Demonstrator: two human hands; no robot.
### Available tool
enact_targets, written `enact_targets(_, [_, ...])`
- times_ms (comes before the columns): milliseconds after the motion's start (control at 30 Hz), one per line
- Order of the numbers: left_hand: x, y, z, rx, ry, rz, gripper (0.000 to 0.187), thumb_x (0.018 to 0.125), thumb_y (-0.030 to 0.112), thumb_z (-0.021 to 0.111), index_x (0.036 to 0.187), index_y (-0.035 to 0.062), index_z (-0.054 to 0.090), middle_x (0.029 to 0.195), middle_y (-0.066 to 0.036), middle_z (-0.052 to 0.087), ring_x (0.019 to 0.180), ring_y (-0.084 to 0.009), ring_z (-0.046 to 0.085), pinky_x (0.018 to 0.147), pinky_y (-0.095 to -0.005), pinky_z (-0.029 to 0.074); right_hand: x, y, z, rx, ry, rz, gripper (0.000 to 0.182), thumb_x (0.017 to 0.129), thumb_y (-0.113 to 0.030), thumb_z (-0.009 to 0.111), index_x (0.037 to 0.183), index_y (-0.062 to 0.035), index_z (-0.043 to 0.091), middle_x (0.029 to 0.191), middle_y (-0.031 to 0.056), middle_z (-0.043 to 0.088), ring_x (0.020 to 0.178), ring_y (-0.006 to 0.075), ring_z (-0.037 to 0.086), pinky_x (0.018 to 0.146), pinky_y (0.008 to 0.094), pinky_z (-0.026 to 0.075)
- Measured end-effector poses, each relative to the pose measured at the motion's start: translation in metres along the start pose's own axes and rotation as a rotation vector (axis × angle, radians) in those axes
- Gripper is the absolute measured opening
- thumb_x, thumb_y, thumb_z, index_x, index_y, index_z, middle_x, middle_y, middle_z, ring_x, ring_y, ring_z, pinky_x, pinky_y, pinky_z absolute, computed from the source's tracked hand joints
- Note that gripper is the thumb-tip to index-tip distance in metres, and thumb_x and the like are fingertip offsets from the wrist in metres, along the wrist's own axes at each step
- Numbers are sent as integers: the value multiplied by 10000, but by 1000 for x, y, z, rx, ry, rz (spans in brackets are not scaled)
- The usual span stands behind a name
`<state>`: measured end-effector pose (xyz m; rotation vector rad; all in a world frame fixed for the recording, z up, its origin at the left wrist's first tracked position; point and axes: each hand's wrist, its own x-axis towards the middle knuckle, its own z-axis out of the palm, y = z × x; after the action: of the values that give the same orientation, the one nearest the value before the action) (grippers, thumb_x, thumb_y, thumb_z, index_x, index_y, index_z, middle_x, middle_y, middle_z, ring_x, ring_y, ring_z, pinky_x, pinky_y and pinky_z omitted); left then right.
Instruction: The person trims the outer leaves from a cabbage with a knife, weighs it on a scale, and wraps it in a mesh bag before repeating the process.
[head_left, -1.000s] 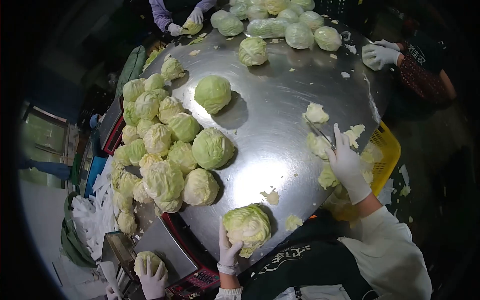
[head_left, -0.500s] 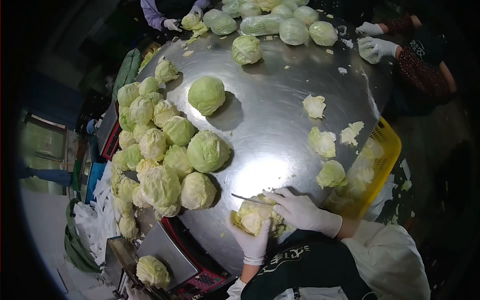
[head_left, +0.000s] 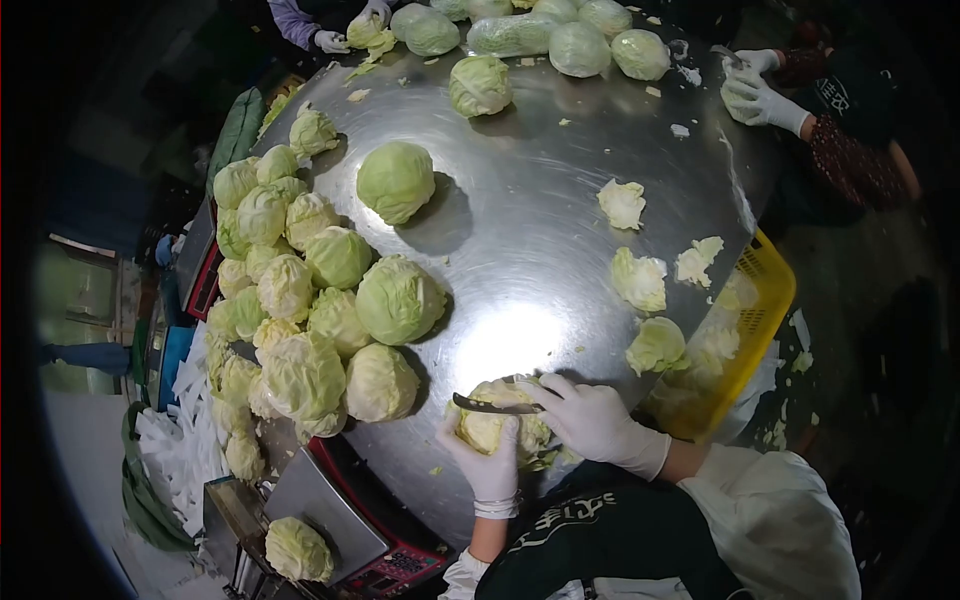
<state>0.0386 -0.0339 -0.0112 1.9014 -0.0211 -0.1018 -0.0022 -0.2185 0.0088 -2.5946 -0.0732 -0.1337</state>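
Observation:
A pale yellow-green cabbage (head_left: 490,432) rests near the table's front edge, close to my apron. My gloved left hand (head_left: 485,462) is wrapped round its near left side, thumb on top. In my gloved right hand (head_left: 590,420) is a knife (head_left: 495,406); its dark curved blade lies across the top of the cabbage, pointing left. The knife's handle is hidden inside my fingers. Loose outer leaves show under the cabbage's right side.
Piled cabbages (head_left: 300,290) fill the left side of the steel table (head_left: 540,230). A yellow basket (head_left: 765,320) of leaves stands at right, loose leaves (head_left: 640,278) beside it. Wrapped cabbages (head_left: 580,48) lie at the back. Two co-workers handle cabbages. A scale (head_left: 330,505) stands front left.
The knife blade has turned and shifted over the cabbage, its dark flat side now showing. My hands stay around the cabbage. The view has shifted slightly; the right co-worker's hands have come together.

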Motion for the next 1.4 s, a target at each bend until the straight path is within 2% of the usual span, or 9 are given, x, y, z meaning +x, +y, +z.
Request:
enact_targets(400, [1, 0, 5, 49, 62, -77, 596, 862, 156, 802, 1271, -31, 411, 1243, -157, 450, 1187, -245, 461, 1065, -397, 393, 46, -3, -15, -2, -339, 50, 359, 976, -223, 548, 1317, -122, 593, 1117, 92, 644, 923, 291, 717, 682, 371, 611])
enact_targets(533, [-33, 0, 13, 325, -36, 407, 697, 805, 124, 815, 1359, -6, 412, 1338, -181, 431, 1293, -304, 450, 1143, -437, 355, 85, 53, 2, 111, -385, 265, 351, 1018, -306, 434, 1072, -105, 716, 1088, 164, 726, 988, 343, 707, 821, 461, 565])
enact_targets(733, [-47, -52, -66, -197, -207, 158, 690, 858, 103, 775, 1426, 40, 388, 1510, -197, 347, 1423, -345, 357, 1160, -473, 357, 59, 67, 23, 184, -288, 309, 465, 1030, -405, 356, 1148, -109, 696, 1129, 151, 714, 1023, 367, 681, 885, 465, 519])
enact_targets(900, [-77, -36, -95, -312, -146, -285, 783, 879, 90, 737, 1516, 18, 287, 1466, -165, 403, 1390, -287, 401, 1150, -424, 370, 12, 55, 15, 338, -105, 250, 308, 1005, -271, 551, 1230, -102, 679, 1079, 140, 706, 949, 357, 688, 831, 418, 541])
enact_targets(1033, [-63, -32, -42, -186, 199, -170, 831, 824, 119, 796, 1475, -22, 298, 1383, -162, 468, 1271, -257, 496, 1108, -382, 392, -8, 21, -23, 324, -86, 204, 302, 991, -237, 583, 1237, -94, 685, 1071, 150, 712, 939, 362, 691, 827, 410, 549])
enact_targets(1167, [-45, -41, -53, -430, 191, -172, 714, 861, 67, 692, 1478, 10, 337, 1372, -159, 501, 1255, -268, 536, 1071, -394, 461, -20, 90, 7, 224, -35, 326, 299, 995, -227, 573, 1223, -74, 692, 1063, 175, 704, 953, 373, 686, 829, 409, 547])
enact_targets(1233, [-39, -28, -61, -541, 161, -226, 683, 852, 91, 712, 1454, -2, 402, 1353, -145, 521, 1252, -260, 539, 1066, -399, 468, -15, 105, 5, 218, 210, 394, 393, 995, -236, 569, 1337, -46, 611, 1046, 200, 701, 976, 389, 679, 859, 412, 536])
enact_targets(1300, [-34, -25, -61, -507, 120, -230, 685, 839, 123, 746, 1437, -8, 438, 1340, -140, 531, 1249, -258, 539, 1069, -404, 465, -13, 95, -23, 193, 127, 478, 460, 995, -241, 567, 1406, -38, 534, 1101, 209, 685, 986, 394, 675, 879, 418, 529])
enact_targets(1400, [-31, -20, -42, 96, 44, 100, 738, 739, 261, 879, 1353, 12, 554, 1324, -185, 543, 1243, -321, 529, 1078, -451, 426, -16, 53, -55, 184, -44, 458, 593, 993, -251, 567, 1520, -51, 382, 1221, 214, 639, 1001, 398, 669, 904, 426, 523])
